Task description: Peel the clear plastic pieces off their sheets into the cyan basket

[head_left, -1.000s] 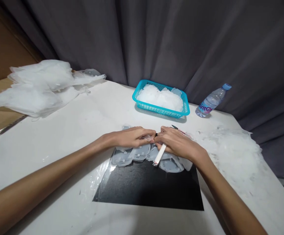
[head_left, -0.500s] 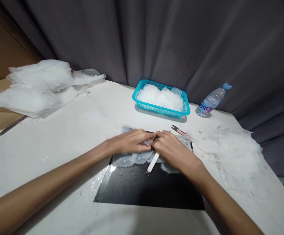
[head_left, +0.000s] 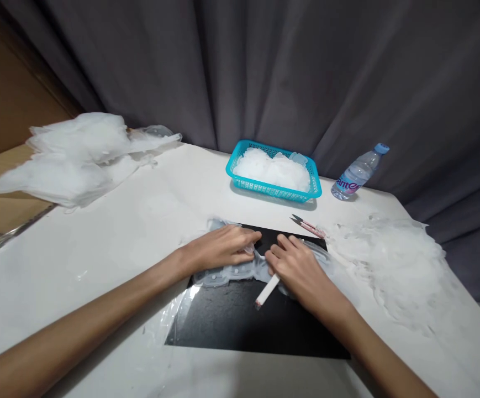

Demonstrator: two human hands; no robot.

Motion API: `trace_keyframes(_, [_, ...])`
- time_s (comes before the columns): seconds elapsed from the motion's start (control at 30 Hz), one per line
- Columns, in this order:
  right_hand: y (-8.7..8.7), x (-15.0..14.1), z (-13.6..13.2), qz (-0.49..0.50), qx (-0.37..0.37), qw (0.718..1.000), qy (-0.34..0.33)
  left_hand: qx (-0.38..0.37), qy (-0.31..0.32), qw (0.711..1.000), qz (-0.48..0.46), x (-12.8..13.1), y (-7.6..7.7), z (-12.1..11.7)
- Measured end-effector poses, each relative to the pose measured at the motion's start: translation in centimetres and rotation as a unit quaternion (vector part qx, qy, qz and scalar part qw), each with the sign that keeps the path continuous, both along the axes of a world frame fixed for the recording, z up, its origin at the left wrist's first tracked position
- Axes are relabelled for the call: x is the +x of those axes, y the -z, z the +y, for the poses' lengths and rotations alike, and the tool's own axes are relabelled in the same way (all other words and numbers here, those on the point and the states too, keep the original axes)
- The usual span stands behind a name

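Observation:
A thin, translucent sheet with moulded shapes and small round dots lies across a black mat on the white table. My left hand is closed on the sheet's left part, its fingers curled over the material. On the right, my right hand is closed and also has hold of the sheet. A slim white stick-like handle with a dark reddish end sticks out below its fingers; its other end is hidden in the palm. Between both hands the sheet stretches in a narrow strip.
Pink-handled thread snips lie behind my right hand. A blue basket holds white translucent pieces. A water bottle stands at the back right. Heaps of translucent sheet scraps lie right, and bagged white pieces left.
My hands, which were touching, have moved apart. My right hand has shifted right and slightly down with the white-handled tool, drawing the sheet's right part along and baring more black mat.

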State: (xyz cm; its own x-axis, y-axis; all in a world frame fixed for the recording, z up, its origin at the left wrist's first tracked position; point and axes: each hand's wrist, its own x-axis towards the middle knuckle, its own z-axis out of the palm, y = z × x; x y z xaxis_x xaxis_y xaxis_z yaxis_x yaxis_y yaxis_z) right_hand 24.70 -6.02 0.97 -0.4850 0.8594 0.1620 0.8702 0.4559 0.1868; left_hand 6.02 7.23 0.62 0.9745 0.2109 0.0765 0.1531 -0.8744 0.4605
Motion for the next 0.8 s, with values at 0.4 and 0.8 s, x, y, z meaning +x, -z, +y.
trace_keyframes(0.4, [1.1, 1.2, -1.2, 0.132, -0.01, 0.991, 0.035, -0.158, -0.049, 0.986, 0.035, -0.2, -1.5, 0.4])
trace_keyframes(0.8, [0.1, 1.0, -1.6, 0.182, -0.037, 0.982, 0.035, -0.243, 0.023, 0.97, 0.02, 0.0, -1.6, 0.7])
